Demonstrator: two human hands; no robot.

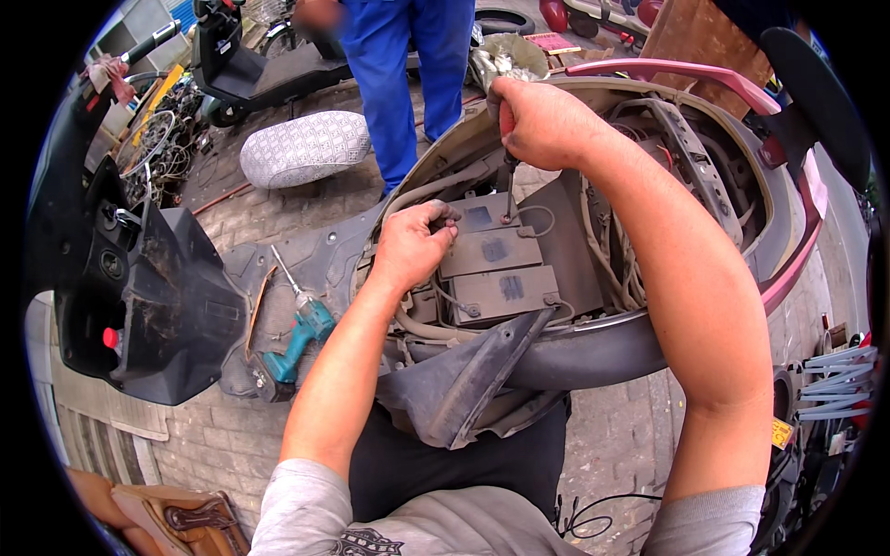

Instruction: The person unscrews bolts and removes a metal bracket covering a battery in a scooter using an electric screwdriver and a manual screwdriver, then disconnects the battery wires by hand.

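Note:
In the open body of an electric scooter [593, 357] sit grey, dusty batteries [528, 280] in a row, joined by thin cables. My right hand [547, 125] is closed round the top of a screwdriver [509, 185], its handle mostly hidden in my fist. The screwdriver stands nearly upright, its tip down at a terminal on the far battery [480, 215]. Beside the batteries' left side is my left hand [417, 246], thumb and fingers pinched together. Whatever it may hold is too small to tell.
A teal cordless drill [301, 343] with a long bit lies on the scooter's footboard [324, 255]. Beyond stand a person in blue trousers [394, 83] and a patterned scooter seat [306, 148]. A loose dark plastic panel [459, 380] hangs over the near side.

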